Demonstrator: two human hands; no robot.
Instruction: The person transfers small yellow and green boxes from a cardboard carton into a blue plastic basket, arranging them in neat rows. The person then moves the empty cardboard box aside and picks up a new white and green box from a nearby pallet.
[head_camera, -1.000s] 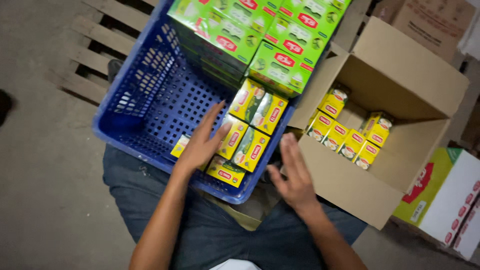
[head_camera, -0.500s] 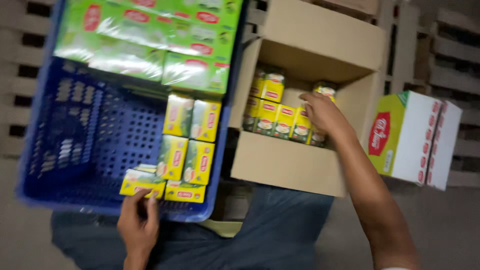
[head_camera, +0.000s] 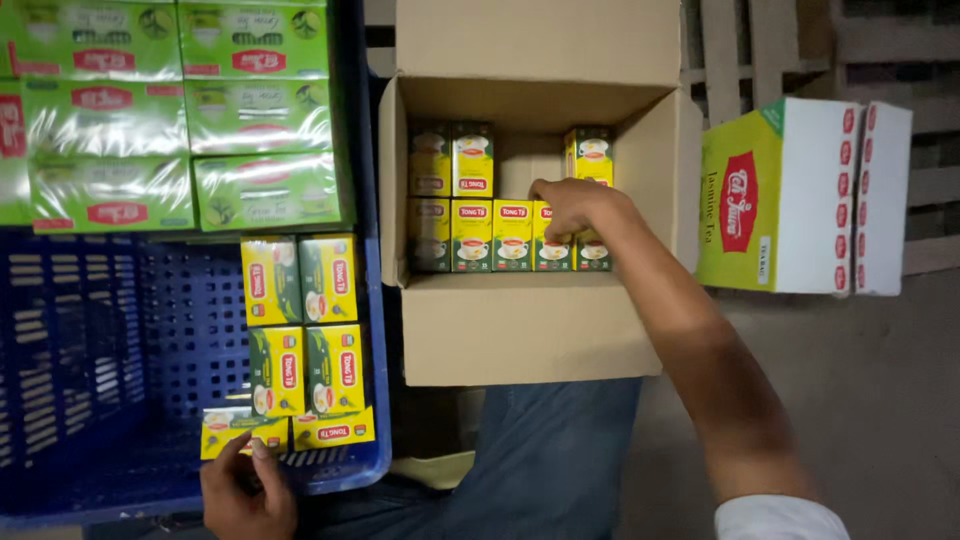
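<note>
Six small yellow tea boxes in crate; eight in carton; two hands.

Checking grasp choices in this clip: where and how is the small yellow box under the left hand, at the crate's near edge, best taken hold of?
Probably by its two long edges, from above. The small yellow box lies flat on the blue crate floor, one end against a neighbouring box and the near wall close by, so only its top is free. The left hand already touches its near edge.

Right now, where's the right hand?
In the head view, the right hand is right of centre, inside the open cardboard box, resting on the row of small yellow tea boxes standing there.
</note>
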